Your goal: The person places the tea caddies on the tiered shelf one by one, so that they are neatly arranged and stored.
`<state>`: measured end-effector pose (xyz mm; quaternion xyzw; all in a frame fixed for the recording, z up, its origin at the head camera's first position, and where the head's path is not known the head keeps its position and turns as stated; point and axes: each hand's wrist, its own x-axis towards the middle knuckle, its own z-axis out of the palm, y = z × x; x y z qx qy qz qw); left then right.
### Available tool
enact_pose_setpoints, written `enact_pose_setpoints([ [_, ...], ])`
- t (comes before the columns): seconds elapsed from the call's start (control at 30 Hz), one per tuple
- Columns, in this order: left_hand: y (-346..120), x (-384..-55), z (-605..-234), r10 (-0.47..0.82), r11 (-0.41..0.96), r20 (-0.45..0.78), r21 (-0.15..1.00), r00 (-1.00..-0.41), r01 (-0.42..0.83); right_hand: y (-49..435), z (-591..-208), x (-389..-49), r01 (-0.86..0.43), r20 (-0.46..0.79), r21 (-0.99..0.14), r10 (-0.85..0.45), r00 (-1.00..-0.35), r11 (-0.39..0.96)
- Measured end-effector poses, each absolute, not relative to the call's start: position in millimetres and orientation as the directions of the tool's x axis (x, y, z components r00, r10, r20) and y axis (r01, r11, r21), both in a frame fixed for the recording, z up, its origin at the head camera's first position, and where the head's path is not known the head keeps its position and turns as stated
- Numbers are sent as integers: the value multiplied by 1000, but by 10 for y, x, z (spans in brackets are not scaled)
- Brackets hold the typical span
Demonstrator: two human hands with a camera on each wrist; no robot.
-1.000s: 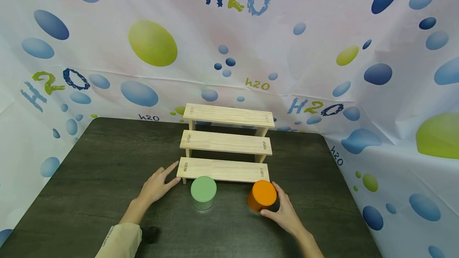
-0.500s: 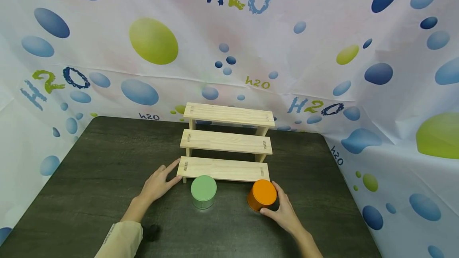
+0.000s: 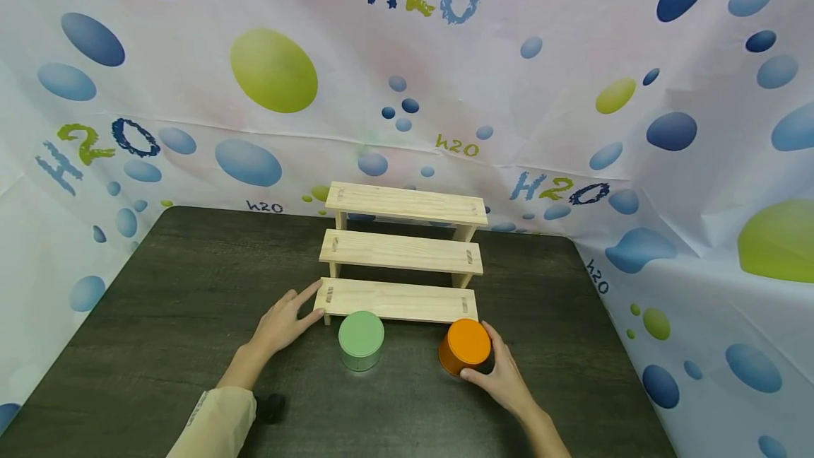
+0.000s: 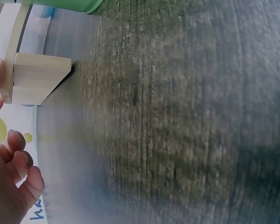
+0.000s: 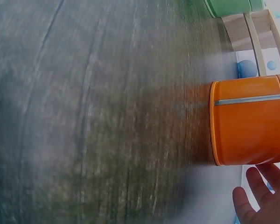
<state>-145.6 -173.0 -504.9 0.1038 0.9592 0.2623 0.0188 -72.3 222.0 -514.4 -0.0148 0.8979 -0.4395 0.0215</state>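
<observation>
My left hand (image 3: pixel 280 325) reaches the left end of a pale wooden three-tier display stand (image 3: pixel 397 300). Its thumb and index finger are spread at the lowest board's end, while the other fingers hang loosely bent in the left wrist view. Just in front of that board stands a green round tin (image 3: pixel 361 341) with its lid on. An orange round tin (image 3: pixel 466 348) is upright on the table farther right. My right hand (image 3: pixel 505 377) holds it from the right, thumb at the front and index finger towards the back. In the right wrist view the orange tin's side shows a silvery seam.
Everything stands on a dark wood-grain table (image 3: pixel 191 288). Behind it and along its sides hangs a white backdrop (image 3: pixel 547 104) printed with blue and green drops. A small dark round object (image 3: pixel 273 408) lies beside the left sleeve.
My left hand has shifted slightly right and forward, onto the end of the lowest board. My right hand and both tins stay in place; the head view tilts slightly.
</observation>
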Motion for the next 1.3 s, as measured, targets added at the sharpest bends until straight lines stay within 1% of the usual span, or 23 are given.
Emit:
enact_pose_setpoints([
  [0.43,-1719,-1485,-5048,228,843,-2,501,-974,196,2207,-5201,-727,-18,-1,-819,-32,-999,574],
  [0.67,-1713,-1469,-5045,233,830,43,512,-972,222,2197,-5197,-734,-19,1,-837,-34,-999,547],
  [0.97,-1717,-1489,-5024,225,841,-25,509,-974,181,2193,-5211,-729,-64,45,-859,-48,-998,508],
  [1.17,-1725,-1490,-5011,222,846,-27,502,-975,179,2108,-5041,-677,-77,63,-874,-45,-997,480],
  [1.3,-1728,-1499,-5019,222,844,-29,506,-975,177,2049,-4889,-643,-64,49,-877,-44,-998,475],
])
